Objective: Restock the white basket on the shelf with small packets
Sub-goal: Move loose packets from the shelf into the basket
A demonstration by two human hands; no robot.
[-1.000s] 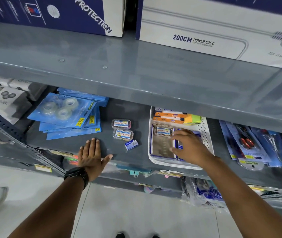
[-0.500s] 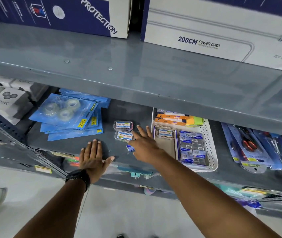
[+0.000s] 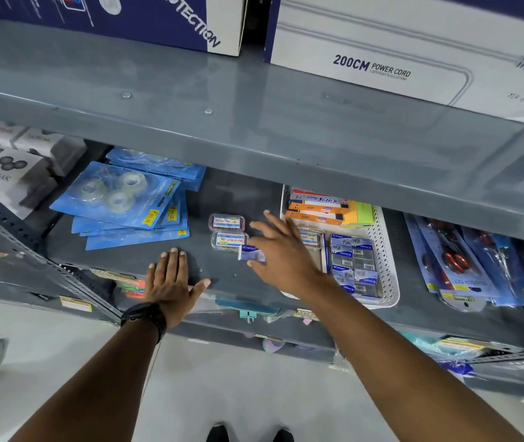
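Blue-white small packet [image 3: 252, 253] sits under the right hand [image 3: 281, 255], fingers spread, not yet closed on it, long axis 9-to-3, white basket [image 3: 387, 260] just at its 3 o'clock; left hand [image 3: 168, 282] flat on shelf, empty, farther off.

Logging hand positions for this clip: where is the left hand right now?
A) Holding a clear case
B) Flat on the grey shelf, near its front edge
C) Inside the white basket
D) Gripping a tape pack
B: the left hand lies palm-down, fingers spread, on the grey shelf, holding nothing, left of the white basket.
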